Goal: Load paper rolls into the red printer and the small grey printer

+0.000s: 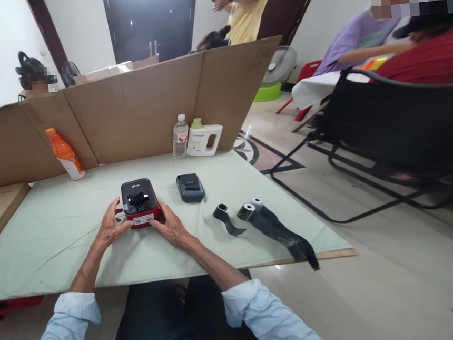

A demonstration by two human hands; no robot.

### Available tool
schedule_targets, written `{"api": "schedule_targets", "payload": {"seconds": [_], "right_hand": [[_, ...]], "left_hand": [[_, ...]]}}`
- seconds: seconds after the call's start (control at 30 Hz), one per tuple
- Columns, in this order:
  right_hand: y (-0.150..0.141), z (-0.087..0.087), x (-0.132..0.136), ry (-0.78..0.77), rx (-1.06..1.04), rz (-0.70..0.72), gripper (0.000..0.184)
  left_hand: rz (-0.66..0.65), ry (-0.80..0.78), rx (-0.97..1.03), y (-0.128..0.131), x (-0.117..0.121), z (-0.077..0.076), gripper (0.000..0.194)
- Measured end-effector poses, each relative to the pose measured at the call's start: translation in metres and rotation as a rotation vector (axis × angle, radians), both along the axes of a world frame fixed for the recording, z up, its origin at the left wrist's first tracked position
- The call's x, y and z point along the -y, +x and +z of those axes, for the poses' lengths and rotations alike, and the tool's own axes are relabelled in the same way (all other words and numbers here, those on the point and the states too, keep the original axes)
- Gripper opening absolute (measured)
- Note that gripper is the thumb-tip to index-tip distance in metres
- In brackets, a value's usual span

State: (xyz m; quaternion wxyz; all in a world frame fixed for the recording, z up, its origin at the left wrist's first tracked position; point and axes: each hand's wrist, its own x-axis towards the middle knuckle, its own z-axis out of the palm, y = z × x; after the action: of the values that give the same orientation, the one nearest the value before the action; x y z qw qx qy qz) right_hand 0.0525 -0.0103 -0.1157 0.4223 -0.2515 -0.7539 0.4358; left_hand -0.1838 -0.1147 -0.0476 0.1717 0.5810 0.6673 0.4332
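A boxy black-and-red device (pixel 131 189) rests on the table, with a small black piece lying on its top and a pale label on its near side. My left hand (pixel 111 225) grips its left side, thumb at the front edge. On the opposite side, my right hand (pixel 171 226) grips it too, thumb near the label. To the right sits a smaller dark grey device (pixel 190 189). Nearer me are a short black roll (pixel 223 211) with a loose tail and two more rolls (pixel 248 210) trailing a long black strip over the table edge.
A cardboard panel (pixel 134 114) stands along the back of the green-covered table (pixel 72 268). Before it are an orange bottle (pixel 65 153), a clear water bottle (pixel 180 137) and a white jug (pixel 204 140). A cardboard box (pixel 0 211) lies left. Other people and a black chair (pixel 397 123) are beyond.
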Motion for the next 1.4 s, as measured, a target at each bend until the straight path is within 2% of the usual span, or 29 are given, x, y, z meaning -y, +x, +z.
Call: {"api": "schedule_targets", "payload": {"seconds": [0.1, 0.2, 0.5, 0.73, 0.87, 1.0, 1.1, 1.2, 1.27, 1.4], "right_hand": [[0.000, 0.000, -0.001, -0.004, 0.006, -0.004, 0.074], [0.000, -0.001, -0.004, -0.003, 0.000, 0.018, 0.072], [-0.001, -0.005, -0.007, -0.008, -0.022, 0.043, 0.072], [0.002, -0.002, -0.013, 0.000, -0.007, 0.080, 0.069], [0.003, 0.014, -0.014, 0.078, -0.012, 0.017, 0.069], [-0.006, 0.043, -0.022, 0.267, -0.027, -0.078, 0.068], [-0.020, 0.064, -0.035, 0.355, -0.005, -0.077, 0.061], [-0.036, 0.078, -0.048, 0.389, 0.061, -0.036, 0.054], [-0.046, 0.083, -0.053, 0.407, 0.095, -0.007, 0.045], [-0.054, 0.084, -0.048, 0.453, 0.123, -0.010, 0.015]], "left_hand": [[-0.061, 0.001, -0.070, -0.003, -0.002, 0.008, 0.095], [-0.076, 0.023, -0.092, 0.001, -0.003, 0.010, 0.094], [-0.056, 0.075, -0.141, 0.012, 0.000, 0.007, 0.086], [0.028, 0.127, -0.231, 0.023, 0.004, 0.004, 0.075], [0.023, 0.136, -0.291, 0.026, 0.007, 0.005, 0.071], [-0.002, 0.140, -0.362, 0.027, 0.009, 0.009, 0.060], [0.005, 0.135, -0.377, 0.027, 0.008, 0.008, 0.058], [0.021, 0.128, -0.382, 0.026, 0.007, 0.006, 0.057], [0.034, 0.126, -0.381, 0.027, 0.007, 0.005, 0.057], [0.063, 0.113, -0.377, 0.028, 0.008, 0.003, 0.057]]}}
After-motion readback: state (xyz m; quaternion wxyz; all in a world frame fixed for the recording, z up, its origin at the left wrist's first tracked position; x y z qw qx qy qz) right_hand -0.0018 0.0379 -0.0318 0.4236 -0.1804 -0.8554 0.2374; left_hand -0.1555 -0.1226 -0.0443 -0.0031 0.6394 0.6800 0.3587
